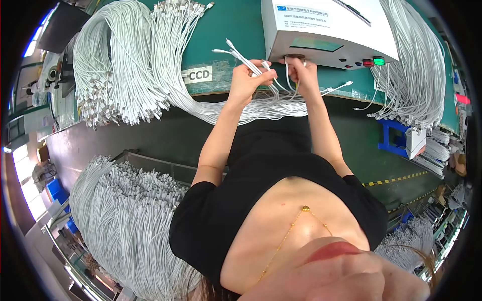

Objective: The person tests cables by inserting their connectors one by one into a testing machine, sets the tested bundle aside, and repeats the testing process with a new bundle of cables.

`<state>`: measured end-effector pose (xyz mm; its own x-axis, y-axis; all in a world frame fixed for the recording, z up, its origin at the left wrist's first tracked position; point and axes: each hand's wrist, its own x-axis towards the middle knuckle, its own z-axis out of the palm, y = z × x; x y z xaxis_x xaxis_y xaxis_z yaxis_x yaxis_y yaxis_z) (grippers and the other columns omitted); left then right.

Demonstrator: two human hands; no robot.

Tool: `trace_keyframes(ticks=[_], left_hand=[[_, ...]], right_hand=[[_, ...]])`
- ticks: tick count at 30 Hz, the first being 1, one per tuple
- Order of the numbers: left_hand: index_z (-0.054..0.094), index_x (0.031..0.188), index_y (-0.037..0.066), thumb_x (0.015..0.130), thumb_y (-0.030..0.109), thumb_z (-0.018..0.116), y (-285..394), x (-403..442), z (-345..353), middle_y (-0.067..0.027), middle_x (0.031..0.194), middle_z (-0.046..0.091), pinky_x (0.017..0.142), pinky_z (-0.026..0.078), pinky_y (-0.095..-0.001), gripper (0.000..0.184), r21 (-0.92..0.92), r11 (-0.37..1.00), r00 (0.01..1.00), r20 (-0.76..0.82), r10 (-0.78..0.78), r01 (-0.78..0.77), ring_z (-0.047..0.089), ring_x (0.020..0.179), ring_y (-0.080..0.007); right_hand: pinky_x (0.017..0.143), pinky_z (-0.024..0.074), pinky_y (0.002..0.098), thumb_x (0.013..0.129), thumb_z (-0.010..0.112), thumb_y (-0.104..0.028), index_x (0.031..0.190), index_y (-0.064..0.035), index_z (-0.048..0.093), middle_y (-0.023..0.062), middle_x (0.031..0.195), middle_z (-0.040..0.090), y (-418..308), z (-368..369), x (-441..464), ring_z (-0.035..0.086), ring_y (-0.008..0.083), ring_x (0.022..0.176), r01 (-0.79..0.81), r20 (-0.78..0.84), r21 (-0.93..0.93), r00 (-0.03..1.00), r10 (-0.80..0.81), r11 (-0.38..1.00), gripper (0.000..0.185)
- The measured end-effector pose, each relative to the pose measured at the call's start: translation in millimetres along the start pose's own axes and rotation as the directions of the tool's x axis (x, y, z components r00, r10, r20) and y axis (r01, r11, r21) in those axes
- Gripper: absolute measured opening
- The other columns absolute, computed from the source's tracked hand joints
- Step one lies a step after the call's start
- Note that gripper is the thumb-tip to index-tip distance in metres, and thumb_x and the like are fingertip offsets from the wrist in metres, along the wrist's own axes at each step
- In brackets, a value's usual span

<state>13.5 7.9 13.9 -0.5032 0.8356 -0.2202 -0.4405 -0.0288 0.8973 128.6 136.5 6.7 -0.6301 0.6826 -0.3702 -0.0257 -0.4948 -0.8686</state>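
Several white USB cables [249, 65] are held in my left hand [245, 83], their plug ends sticking up past the fingers. One plug rises by the thumb. My right hand [304, 77] is closed at the front of a white tester box [321, 42], pinching a white cable [288, 74] at the box's lower front edge. The fingers hide its plug, so I cannot tell if it is fully inserted. A long bundle of white cables [221, 111] runs along the table edge below both hands.
Thick hanks of white cables [131, 60] lie at the left of the green table [221, 25]; another hank [416, 65] hangs at the right. The box has a lit green button [378, 60] and a red one [368, 62]. A large cable heap [128, 226] sits behind at lower left.
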Motion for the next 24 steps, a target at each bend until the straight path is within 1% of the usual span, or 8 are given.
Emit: trace_keyframes(ticks=[4, 6, 7, 8, 11, 15, 19, 24], left_hand=[[0.055, 0.086, -0.004, 0.072, -0.001, 0.069, -5, 1, 2, -0.0105, 0.076, 0.062, 0.057, 0.052, -0.0231, 0.019, 0.023, 1.0, 1.0, -0.01, -0.006, 0.006, 0.064, 0.069, -0.0167], [0.055, 0.077, -0.001, 0.071, -0.003, 0.069, -7, 1, 2, -0.0105, 0.077, 0.062, 0.055, 0.052, -0.0233, 0.016, 0.015, 0.998, 0.998, 0.015, -0.056, 0.055, 0.063, 0.068, -0.0166], [0.051, 0.092, -0.004, 0.075, -0.001, 0.066, -8, 1, 2, -0.0127, 0.081, 0.061, 0.059, 0.054, -0.0258, 0.023, 0.085, 0.996, 0.995, 0.085, -0.044, 0.037, 0.064, 0.072, -0.0197], [0.051, 0.092, -0.004, 0.075, -0.001, 0.066, -8, -1, 2, -0.0127, 0.081, 0.061, 0.059, 0.054, -0.0258, 0.023, 0.085, 0.996, 0.995, 0.083, -0.045, 0.038, 0.064, 0.072, -0.0197], [0.026, 0.122, -0.005, 0.089, 0.005, 0.048, 5, -8, 9, -0.0196, 0.1, 0.058, 0.073, 0.055, -0.0327, 0.041, 0.038, 0.999, 0.999, 0.036, -0.012, 0.011, 0.062, 0.088, -0.0276], [0.036, 0.117, -0.006, 0.091, 0.007, 0.045, 10, -6, 0, -0.0204, 0.098, 0.059, 0.07, 0.056, -0.0318, 0.03, 0.034, 0.982, 0.982, -0.026, 0.189, -0.188, 0.063, 0.088, -0.0276], [0.04, 0.113, -0.004, 0.094, 0.016, 0.041, 22, -10, -1, -0.018, 0.08, 0.062, 0.054, 0.056, -0.0278, 0.028, 0.006, 0.99, 0.987, -0.08, 0.139, -0.138, 0.065, 0.072, -0.0259], [0.044, 0.113, -0.005, 0.093, 0.014, 0.044, 22, -10, -9, -0.0174, 0.081, 0.063, 0.055, 0.056, -0.0283, 0.027, -0.102, 0.993, 0.998, -0.009, 0.055, -0.055, 0.065, 0.073, -0.0255]], right_hand=[[0.046, 0.0325, 0.019, 0.077, 0.061, -0.013, 0.079, 0.0036, 0.067, 0.0025, 0.064, 0.06, 5, 4, -9, 0.043, 0.0034, 0.05, 0.273, 0.145, -0.227, 0.959, -0.244, 0.935, 0.018], [0.05, 0.0351, 0.0187, 0.077, 0.064, -0.015, 0.083, 0.0025, 0.068, 0.0033, 0.067, 0.062, 1, 12, -25, 0.047, 0.0043, 0.054, 0.234, 0.158, -0.287, 0.968, -0.195, 0.929, 0.019], [0.051, 0.0354, 0.0194, 0.076, 0.067, -0.016, 0.082, 0.003, 0.067, 0.0026, 0.066, 0.061, 4, 12, -26, 0.049, 0.005, 0.058, 0.211, 0.148, -0.275, 0.973, -0.175, 0.938, 0.02], [0.051, 0.0354, 0.0194, 0.076, 0.067, -0.016, 0.082, 0.003, 0.067, 0.0026, 0.066, 0.061, 3, 11, -26, 0.049, 0.005, 0.058, 0.209, 0.148, -0.275, 0.974, -0.173, 0.939, 0.02], [0.043, 0.0269, 0.019, 0.075, 0.069, -0.016, 0.08, 0.0006, 0.068, -0.0023, 0.057, 0.053, 4, 1, -18, 0.042, 0.0023, 0.049, 0.087, 0.041, -0.19, 0.996, -0.081, 0.978, 0.017], [0.041, 0.0219, 0.0192, 0.075, 0.069, -0.015, 0.079, 0.0013, 0.067, -0.0023, 0.056, 0.052, 9, -11, -6, 0.037, 0.0021, 0.045, 0.018, 0.012, -0.086, 1.0, -0.017, 0.996, 0.017], [0.041, 0.022, 0.0193, 0.074, 0.068, -0.012, 0.077, 0.0025, 0.067, -0.0011, 0.055, 0.053, 4, -5, -5, 0.037, 0.0025, 0.044, 0.049, -0.044, -0.043, 0.998, -0.051, 0.998, 0.015], [0.041, 0.0222, 0.0193, 0.072, 0.066, -0.009, 0.076, 0.0032, 0.066, -0.0004, 0.055, 0.053, -3, 0, -3, 0.038, 0.0027, 0.044, 0.059, -0.056, -0.056, 0.996, -0.062, 0.997, 0.012]])
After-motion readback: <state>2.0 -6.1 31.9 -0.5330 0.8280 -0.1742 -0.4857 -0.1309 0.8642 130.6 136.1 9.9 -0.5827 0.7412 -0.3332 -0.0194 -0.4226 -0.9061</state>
